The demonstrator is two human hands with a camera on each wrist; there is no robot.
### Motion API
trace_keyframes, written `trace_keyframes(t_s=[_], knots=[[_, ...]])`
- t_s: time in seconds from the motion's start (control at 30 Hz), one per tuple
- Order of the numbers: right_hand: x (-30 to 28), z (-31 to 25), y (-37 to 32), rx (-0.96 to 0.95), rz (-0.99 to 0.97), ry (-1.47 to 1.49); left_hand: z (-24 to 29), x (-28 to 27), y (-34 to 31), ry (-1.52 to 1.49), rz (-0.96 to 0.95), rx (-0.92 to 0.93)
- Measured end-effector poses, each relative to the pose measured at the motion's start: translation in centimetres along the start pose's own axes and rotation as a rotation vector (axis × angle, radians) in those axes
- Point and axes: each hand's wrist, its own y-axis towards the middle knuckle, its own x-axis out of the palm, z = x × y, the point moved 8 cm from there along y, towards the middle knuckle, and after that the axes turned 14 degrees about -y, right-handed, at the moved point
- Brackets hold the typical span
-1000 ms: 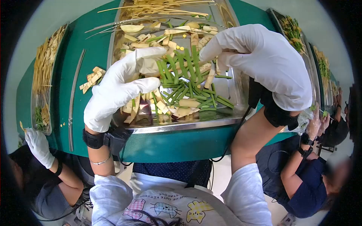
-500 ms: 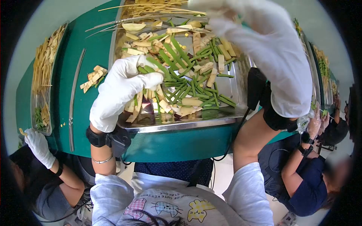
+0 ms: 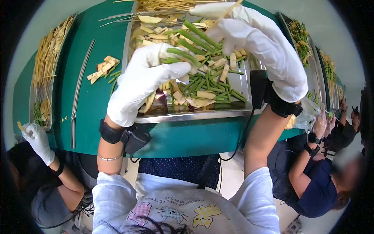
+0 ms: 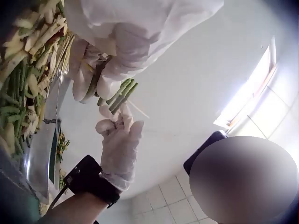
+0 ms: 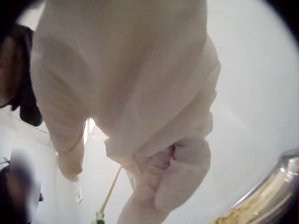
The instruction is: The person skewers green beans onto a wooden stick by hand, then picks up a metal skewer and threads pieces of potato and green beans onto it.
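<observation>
Both hands wear white gloves. In the head view my left hand [image 3: 146, 80] pinches a few cut green bean pieces [image 3: 185, 55] between thumb and fingers, over the left part of a metal tray [image 3: 194, 116]. My right hand [image 3: 261, 45], over the tray's back right, holds a thin wooden skewer [image 3: 226, 15] slanting down toward the beans. In the left wrist view the held green beans [image 4: 122, 95] stick out toward the right hand's fingertips. The right wrist view shows the skewer [image 5: 111, 189] below the glove, with a green piece at its lower end.
Cut green beans [image 3: 194, 86] and pale vegetable strips lie in the tray, with bare skewers [image 3: 165, 4] at its back. Left of it are a small vegetable pile [image 3: 103, 69] and long metal sticks [image 3: 80, 93]. Other trays and other people flank both sides.
My left fingers have closed on green bean pieces. The right hand went up to the back of the tray and has come back toward the left hand with a wooden skewer.
</observation>
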Motion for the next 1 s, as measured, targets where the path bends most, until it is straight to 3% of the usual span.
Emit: trace_keyframes(t_s=[0.07,0.17,0.3,0.33,0.43,0.5,0.6,1.0], knots=[[0.8,-0.8,0.0,-0.039,-0.012,-0.055,-1.1,0.1,-0.1,0.022,-0.037,-0.057],[0.8,1.0,-1.1,-0.115,0.090,0.019,-1.7,0.2,0.0,0.345,0.002,-0.030],[-0.9,2.1,-3.9,0.054,0.326,0.019,-1.7,0.9,-0.4,0.360,-0.018,0.040],[-1.5,1.6,-4.9,0.080,0.349,-0.034,-1.4,1.3,-0.1,0.567,-0.090,0.089],[-2.6,2.1,-7.5,0.053,0.636,0.004,-0.9,3.1,-0.7,0.828,-0.252,0.485],[-2.7,3.6,-8.9,0.149,0.606,-0.043,-2.2,5.0,-1.0,0.929,-0.443,0.474],[-1.9,5.4,-10.5,0.274,0.607,-0.069,-3.6,5.6,-1.5,0.979,-0.428,0.511],[-1.3,8.1,-10.6,0.237,0.670,0.077,-2.0,3.3,-0.4,1.073,-0.143,0.369]])
